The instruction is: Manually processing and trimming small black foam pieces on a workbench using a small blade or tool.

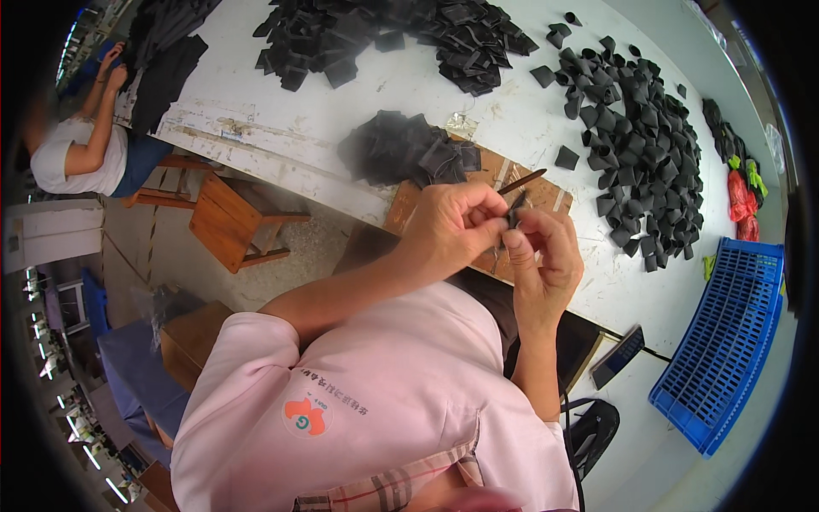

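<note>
My left hand (456, 224) and my right hand (548, 260) meet over a brown board at the table's edge. Both are closed, with fingertips pinched on a small black fabric piece (514, 210) between them. Much of that piece is hidden by the fingers. A thin dark stick with a pointed tip (523, 181) juts out past my left fingers; whether it is held or lies on the board, I cannot tell. Just beyond my left hand is a heap of black fabric pieces (397, 149).
Small black tube-like pieces (636, 145) cover the table's right side, and flat black pieces (324, 43) lie at the back. A blue plastic crate (725, 341) stands at right, near a dark phone-like device (618, 357). Wooden stools (230, 224) and another person (81, 158) are at left.
</note>
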Motion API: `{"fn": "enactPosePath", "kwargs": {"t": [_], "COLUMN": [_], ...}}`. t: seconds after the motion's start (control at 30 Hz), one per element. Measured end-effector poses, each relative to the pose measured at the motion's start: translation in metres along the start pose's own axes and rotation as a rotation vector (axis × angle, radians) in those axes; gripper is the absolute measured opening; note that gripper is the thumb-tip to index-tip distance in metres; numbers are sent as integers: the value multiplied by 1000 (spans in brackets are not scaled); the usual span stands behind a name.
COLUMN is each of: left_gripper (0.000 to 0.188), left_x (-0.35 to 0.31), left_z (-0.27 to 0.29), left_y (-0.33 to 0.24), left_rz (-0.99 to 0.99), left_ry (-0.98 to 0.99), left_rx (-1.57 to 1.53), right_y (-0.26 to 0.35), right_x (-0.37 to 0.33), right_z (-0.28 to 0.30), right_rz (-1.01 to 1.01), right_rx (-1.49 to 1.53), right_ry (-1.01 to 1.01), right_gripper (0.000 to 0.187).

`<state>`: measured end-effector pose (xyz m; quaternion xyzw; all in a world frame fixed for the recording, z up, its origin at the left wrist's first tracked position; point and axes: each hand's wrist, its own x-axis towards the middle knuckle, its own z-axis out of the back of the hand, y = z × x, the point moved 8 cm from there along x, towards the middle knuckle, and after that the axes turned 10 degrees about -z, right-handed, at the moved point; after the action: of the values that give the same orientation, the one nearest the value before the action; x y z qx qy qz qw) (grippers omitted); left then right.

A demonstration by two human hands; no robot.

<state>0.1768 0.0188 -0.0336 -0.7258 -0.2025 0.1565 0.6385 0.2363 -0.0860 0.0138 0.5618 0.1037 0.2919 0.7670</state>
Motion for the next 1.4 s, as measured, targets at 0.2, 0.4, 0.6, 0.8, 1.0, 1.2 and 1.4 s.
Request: {"fn": "enactPosePath", "kwargs": {"t": [0.2, 0.4, 0.6, 0.8, 1.0, 1.2, 1.4], "left_gripper": [7, 10, 11, 15, 9, 6, 11], "left_x": [-4, -2, 8, 6, 11, 5, 13], "left_z": [-6, 5, 10, -12, -3, 3, -24], "left_y": [-43, -34, -20, 1, -35, -25, -10], "left_rz": [-544, -486, -162, 243, -179, -188, 330], "left_ry": [-152, -208, -149, 134, -27, -141, 188], "left_rx": [522, 499, 40, -804, 159, 287, -1238], "right_y": [9, 7, -5, -29, -40, -31, -25], "right_x": [4, 7, 12, 11, 3, 8, 25], "right_z": [-4, -17, -7, -7, -33, -25, -18], "right_rz": [104, 199, 78, -472, -815, -714, -614], "right_rx": [-285, -445, -286, 488, 1236, 861, 765], "right_ry": [-111, -115, -181, 46, 344, 285, 296], "right_gripper": [9, 11, 10, 4, 8, 18, 22]}}
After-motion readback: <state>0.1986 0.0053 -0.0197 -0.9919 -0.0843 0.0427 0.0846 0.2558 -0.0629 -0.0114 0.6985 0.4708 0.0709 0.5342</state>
